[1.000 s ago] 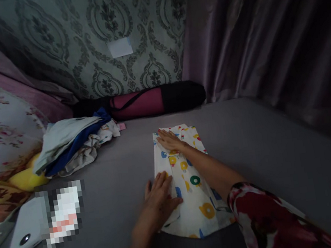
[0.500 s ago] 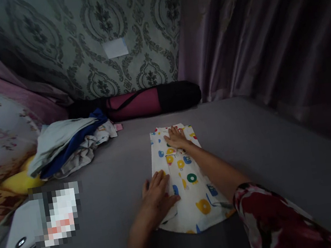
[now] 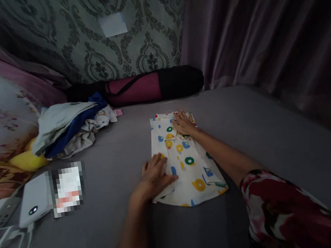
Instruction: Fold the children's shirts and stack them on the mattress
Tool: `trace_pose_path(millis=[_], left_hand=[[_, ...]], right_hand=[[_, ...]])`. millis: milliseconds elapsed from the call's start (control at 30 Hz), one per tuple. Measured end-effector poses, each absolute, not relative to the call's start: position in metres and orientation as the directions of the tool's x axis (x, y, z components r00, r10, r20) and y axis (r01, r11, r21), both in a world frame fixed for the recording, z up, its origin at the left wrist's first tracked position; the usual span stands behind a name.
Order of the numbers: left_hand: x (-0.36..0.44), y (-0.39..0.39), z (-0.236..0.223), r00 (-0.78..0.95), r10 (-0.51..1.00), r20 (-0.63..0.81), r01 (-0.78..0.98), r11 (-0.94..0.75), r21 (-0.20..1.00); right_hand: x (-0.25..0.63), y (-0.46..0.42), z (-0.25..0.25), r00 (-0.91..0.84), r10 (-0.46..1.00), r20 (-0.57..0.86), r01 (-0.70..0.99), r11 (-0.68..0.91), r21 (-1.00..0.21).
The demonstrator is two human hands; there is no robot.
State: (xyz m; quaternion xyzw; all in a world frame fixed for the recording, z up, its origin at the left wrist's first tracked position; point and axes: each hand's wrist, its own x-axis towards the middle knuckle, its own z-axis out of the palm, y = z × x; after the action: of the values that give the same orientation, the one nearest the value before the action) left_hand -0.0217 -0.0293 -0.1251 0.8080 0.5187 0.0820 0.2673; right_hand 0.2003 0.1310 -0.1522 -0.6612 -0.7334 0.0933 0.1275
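Observation:
A white garment (image 3: pixel 183 183) printed with yellow, blue, green and red shapes lies flat on the grey sheet, its sides folded inward into a narrow panel. My left hand (image 3: pixel 156 177) rests on its left edge near the lower half, fingers spread and pointing away from me. Farther up, my right hand (image 3: pixel 184 123) lies flat on the upper right part, fingers stretched out. Neither hand grips anything. Part of the garment's right edge is hidden under my right forearm.
A pile of clothes (image 3: pixel 69 126) lies at the left, near a yellow cushion (image 3: pixel 30 156). Closer are a white power bank (image 3: pixel 35 199) with cables and a power strip (image 3: pixel 0 217). A black and maroon rolled bag (image 3: pixel 135 89) lies along the wall. Curtains (image 3: pixel 248 37) hang at the right.
My right hand has slid to the right across the garment's upper part. My left hand stays at the left edge. The camera view has tipped downward, so everything sits higher in the frame.

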Motion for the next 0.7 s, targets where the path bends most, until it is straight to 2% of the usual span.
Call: trace_pose_path(millis=[67,167,267,367,533,700], left_hand=[[-0.023,-0.026,-0.126,0.386,0.920,-0.070,0.745,-0.266,0.612],[-0.025,-0.019,-0.125,0.208,0.978,-0.012,0.650,-0.129,0.749],[-0.029,-0.011,-0.124,0.014,0.999,0.042,0.583,-0.042,0.811],[-0.034,-0.003,-0.130,-0.116,0.988,0.100,0.516,-0.026,0.856],[-0.039,0.007,-0.142,-0.193,0.971,0.142,0.433,-0.046,0.900],[-0.042,0.010,-0.148,-0.213,0.964,0.157,0.395,-0.062,0.916]], right_hand=[[0.196,0.120,-0.151,-0.201,0.975,0.092,0.932,0.220,-0.289],[0.190,0.105,-0.149,-0.320,0.947,0.033,0.913,0.318,-0.257],[0.179,0.091,-0.141,-0.321,0.947,-0.017,0.923,0.309,-0.230],[0.160,0.066,-0.134,-0.376,0.925,0.049,0.900,0.377,-0.219],[0.129,0.018,-0.142,-0.496,0.865,0.083,0.838,0.501,-0.214],[0.120,-0.001,-0.141,-0.496,0.868,0.025,0.848,0.491,-0.199]])
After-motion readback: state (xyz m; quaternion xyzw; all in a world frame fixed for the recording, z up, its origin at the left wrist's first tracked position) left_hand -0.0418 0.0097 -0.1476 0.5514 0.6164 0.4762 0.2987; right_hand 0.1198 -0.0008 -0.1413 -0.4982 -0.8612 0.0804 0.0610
